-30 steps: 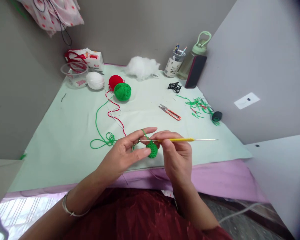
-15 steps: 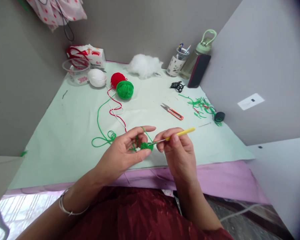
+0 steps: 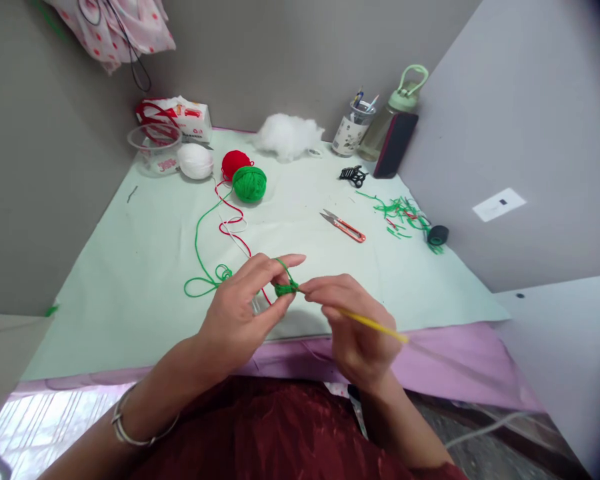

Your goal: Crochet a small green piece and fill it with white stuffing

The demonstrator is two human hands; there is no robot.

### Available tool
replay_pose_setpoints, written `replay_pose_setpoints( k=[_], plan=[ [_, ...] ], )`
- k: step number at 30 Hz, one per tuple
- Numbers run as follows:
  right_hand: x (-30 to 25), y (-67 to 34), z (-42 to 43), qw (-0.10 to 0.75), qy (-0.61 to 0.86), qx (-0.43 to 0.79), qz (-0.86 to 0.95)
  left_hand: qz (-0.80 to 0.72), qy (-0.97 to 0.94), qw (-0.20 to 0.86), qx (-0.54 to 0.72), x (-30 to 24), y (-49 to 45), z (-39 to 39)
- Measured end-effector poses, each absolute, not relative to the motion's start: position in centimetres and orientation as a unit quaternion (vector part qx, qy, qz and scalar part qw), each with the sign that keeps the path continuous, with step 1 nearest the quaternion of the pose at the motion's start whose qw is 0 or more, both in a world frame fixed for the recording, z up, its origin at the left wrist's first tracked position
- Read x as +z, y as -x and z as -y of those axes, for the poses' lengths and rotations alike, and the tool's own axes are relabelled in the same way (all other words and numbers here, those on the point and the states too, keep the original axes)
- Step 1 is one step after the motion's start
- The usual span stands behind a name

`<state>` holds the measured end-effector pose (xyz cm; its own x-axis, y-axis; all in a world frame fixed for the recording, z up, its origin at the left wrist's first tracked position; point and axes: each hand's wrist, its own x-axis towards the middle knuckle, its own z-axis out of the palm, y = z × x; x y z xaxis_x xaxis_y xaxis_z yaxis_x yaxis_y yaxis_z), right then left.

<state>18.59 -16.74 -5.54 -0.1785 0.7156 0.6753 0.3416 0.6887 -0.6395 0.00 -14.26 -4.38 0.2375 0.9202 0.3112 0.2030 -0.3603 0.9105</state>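
The left hand (image 3: 240, 313) pinches the green piece (image 3: 286, 289) between thumb and fingers, above the near edge of the mat (image 3: 130, 267), with yarn (image 3: 283, 265) looped over the forefinger. The right hand (image 3: 355, 327), fingers closed on the hook (image 3: 375, 325), meets the piece from its right. The hook's shaft slants back toward the person, its tip apparently buried in the stitches.

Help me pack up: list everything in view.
Pale green mat: one, underneath.
White yarn ball, red yarn ball, green yarn ball: one each, back left.
White stuffing clump: one, back centre.
Orange thread snips: one, centre.
Green yarn scraps: many, right.
Black hair claw, pen cup, green water bottle, dark phone: one each, back right.
Clear plastic bowl: one, back left.
Green crochet piece: one, pinched.
Yellow crochet hook: one, gripped.
Left hand, right hand: two, front centre.
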Motion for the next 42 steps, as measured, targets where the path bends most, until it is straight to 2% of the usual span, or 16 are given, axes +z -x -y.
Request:
replay_pose_setpoints(
  k=[3, 6, 9, 12, 14, 16, 18, 21, 24, 28, 33, 42],
  plan=[
    [-6.1, -18.5, 16.8, 0.488, 0.363, 0.048, 0.792, -0.409, -0.701, 0.341, 0.475, -4.5, -0.2, 14.3],
    [-6.6, -18.5, 16.7, 0.511, 0.351, 0.006, 0.785, -0.422, -0.665, 0.384, 0.482, -4.2, -0.3, 14.5],
    [-6.8, -18.4, 16.6, 0.514, 0.353, 0.002, 0.782, -0.429, -0.584, 0.493, 0.482, -3.9, -0.4, 14.6],
    [-6.8, -18.4, 16.6, 0.474, 0.365, -0.085, 0.797, -0.396, -0.461, 0.638, 0.473, -4.0, -0.6, 14.6],
    [-6.7, -18.3, 16.6, 0.475, 0.365, -0.103, 0.794, -0.35, -0.373, 0.732, 0.45, -4.2, -0.7, 14.4],
    [-6.4, -18.3, 16.6, 0.529, 0.359, -0.041, 0.768, -0.309, -0.31, 0.793, 0.423, -4.1, -0.6, 14.2],
    [-6.0, -18.2, 16.6, 0.6, 0.349, 0.07, 0.716, -0.298, -0.29, 0.809, 0.415, -3.9, -0.3, 14.0],
    [-5.4, -18.2, 16.4, 0.67, 0.346, 0.238, 0.613, -0.305, -0.316, 0.785, 0.437, -3.7, 0.1, 13.9],
    [-5.2, -18.1, 16.1, 0.689, 0.327, 0.352, 0.543, -0.302, -0.373, 0.752, 0.452, -3.9, 0.1, 14.1],
    [-5.7, -17.6, 15.9, 0.664, 0.33, 0.333, 0.582, -0.327, -0.453, 0.709, 0.43, -4.5, -0.1, 14.4],
    [-6.1, -17.0, 15.9, 0.648, 0.341, 0.302, 0.61, -0.363, -0.459, 0.677, 0.445, -4.8, -0.1, 14.4],
    [-5.3, -17.5, 15.0, 0.662, 0.324, 0.508, 0.445, -0.21, -0.336, 0.822, 0.409, -4.9, 0.2, 13.7]
  ],
)
